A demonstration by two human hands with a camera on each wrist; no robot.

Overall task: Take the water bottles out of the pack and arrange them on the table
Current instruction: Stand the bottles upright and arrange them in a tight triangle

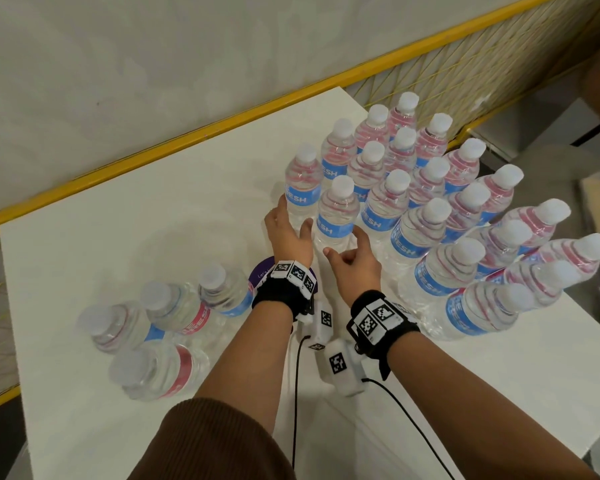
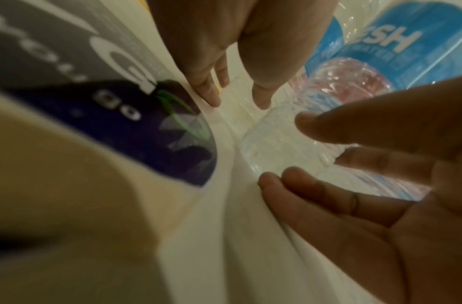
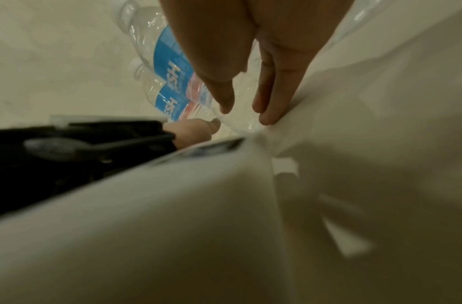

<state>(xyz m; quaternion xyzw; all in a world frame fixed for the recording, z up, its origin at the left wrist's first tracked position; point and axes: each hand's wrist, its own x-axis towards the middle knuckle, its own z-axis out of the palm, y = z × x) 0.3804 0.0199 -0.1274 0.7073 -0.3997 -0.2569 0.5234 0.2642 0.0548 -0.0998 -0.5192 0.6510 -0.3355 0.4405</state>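
Note:
Many clear water bottles with blue and pink labels stand in rows on the right half of the white table (image 1: 125, 237). The nearest of them, a front bottle (image 1: 336, 209), has a hand on each side of its base. My left hand (image 1: 293, 216) reaches in with straight fingers between it and the back-left bottle (image 1: 302, 185). My right hand (image 1: 343, 244) hovers at its base, fingers relaxed, palm open, holding nothing. In the left wrist view my left hand (image 2: 237, 102) points at the crinkled clear wrap (image 2: 271, 144) round the bottle bases.
Several more bottles (image 1: 174, 310) stand grouped at the table's near left. A purple round printed label (image 1: 262, 271) lies under my left wrist. A yellow rail with mesh (image 1: 187, 136) runs behind the table. Cables hang from both wrist cameras.

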